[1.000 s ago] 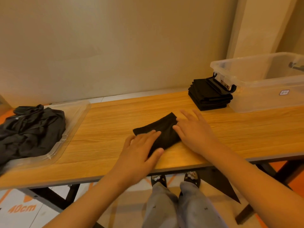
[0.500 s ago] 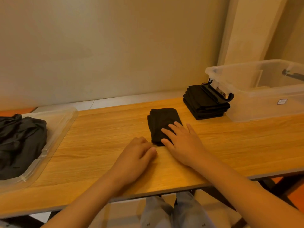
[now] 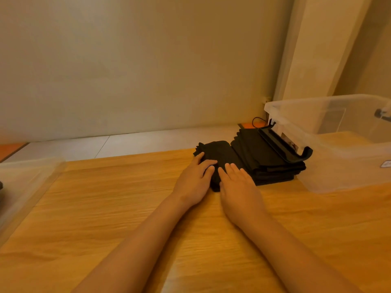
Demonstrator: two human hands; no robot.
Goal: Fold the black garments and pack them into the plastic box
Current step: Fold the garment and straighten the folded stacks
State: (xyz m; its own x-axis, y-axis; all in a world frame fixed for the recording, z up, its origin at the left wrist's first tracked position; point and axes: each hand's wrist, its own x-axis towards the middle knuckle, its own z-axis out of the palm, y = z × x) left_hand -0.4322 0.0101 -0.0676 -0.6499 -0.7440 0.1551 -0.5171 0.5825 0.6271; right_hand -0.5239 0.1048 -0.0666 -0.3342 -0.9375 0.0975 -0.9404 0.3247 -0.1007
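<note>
Left hand point(image 3: 194, 180), right hand point(image 3: 239, 191) atop folded garment point(image 3: 222, 151).

Wooden table point(image 3: 127, 208); clear tray point(image 3: 25, 182) at its left edge; perhaps a cable point(image 3: 256, 118) behind

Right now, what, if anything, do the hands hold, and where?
The folded black garment, near end: right hand lies flat on it, left hand fingers bend over its left side; grip unclear.
</note>
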